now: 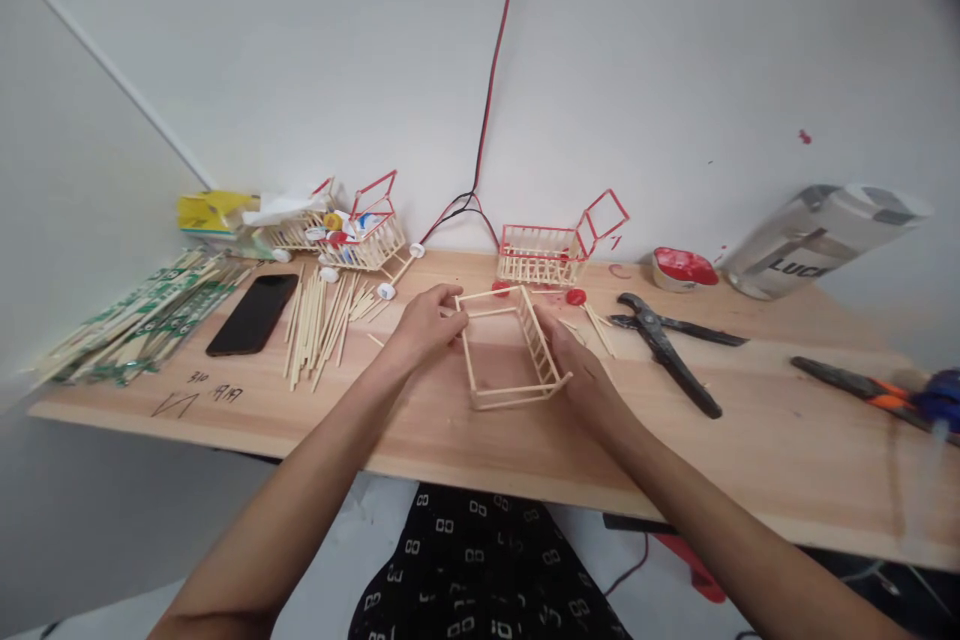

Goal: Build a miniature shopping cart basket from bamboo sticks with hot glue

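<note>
Two hands at frame centre: left hand (424, 328) pinches corner of unpainted stick frame (510, 350) on worktop (450, 430); right hand (581, 365) fingers press against laddered side. Frame part-built, unpainted; red-painted cart (544, 255) behind shows finished form; loose sticks (319, 325) left.

Even, soft indoor light; sharp centre, warped and smeared edges.
Bright diffuse light falls from above onto the pale wall (300, 50) and the wooden bench (450, 440), casting only faint, short shadows under the black cutters (667, 350) and the stick frame (510, 350). No harsh glare; the silver packet (817, 238) shows a mild sheen. Wide-angle distortion bows the bench edge and wall corner. The orange-handled tool (870, 385) and blue object (941, 398) at far right are blurred, and the top right corner darkens.
</note>
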The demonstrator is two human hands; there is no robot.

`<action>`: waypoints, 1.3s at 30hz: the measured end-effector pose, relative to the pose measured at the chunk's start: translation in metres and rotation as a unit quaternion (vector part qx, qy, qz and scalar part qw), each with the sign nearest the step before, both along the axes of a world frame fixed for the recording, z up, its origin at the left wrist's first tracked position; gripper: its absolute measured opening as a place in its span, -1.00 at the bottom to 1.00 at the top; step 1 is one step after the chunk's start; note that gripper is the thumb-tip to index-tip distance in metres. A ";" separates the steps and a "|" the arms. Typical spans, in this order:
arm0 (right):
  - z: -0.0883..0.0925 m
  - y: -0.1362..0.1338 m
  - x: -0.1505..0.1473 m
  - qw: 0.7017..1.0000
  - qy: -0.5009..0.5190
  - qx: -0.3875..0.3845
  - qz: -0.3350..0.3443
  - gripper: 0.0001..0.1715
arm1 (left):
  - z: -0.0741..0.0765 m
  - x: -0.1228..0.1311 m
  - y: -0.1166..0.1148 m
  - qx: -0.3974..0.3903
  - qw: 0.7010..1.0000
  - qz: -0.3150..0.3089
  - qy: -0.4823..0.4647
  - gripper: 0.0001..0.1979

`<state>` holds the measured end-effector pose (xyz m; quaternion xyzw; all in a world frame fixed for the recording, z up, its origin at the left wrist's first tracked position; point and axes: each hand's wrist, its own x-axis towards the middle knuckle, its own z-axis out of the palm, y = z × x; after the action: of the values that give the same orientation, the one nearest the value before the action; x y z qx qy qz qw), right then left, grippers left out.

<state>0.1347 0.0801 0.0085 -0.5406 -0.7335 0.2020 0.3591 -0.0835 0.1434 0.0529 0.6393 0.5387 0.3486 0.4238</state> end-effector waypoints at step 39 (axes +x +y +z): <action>-0.009 -0.064 0.005 0.999 -0.038 0.006 -0.037 -0.15 | -0.019 -0.032 -0.102 0.093 0.988 -0.125 0.002 -0.50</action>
<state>0.1395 0.0164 -0.0006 -0.5729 -0.7269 0.1637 0.3414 -0.1156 0.0410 0.0338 0.7388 0.4206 0.3404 0.4018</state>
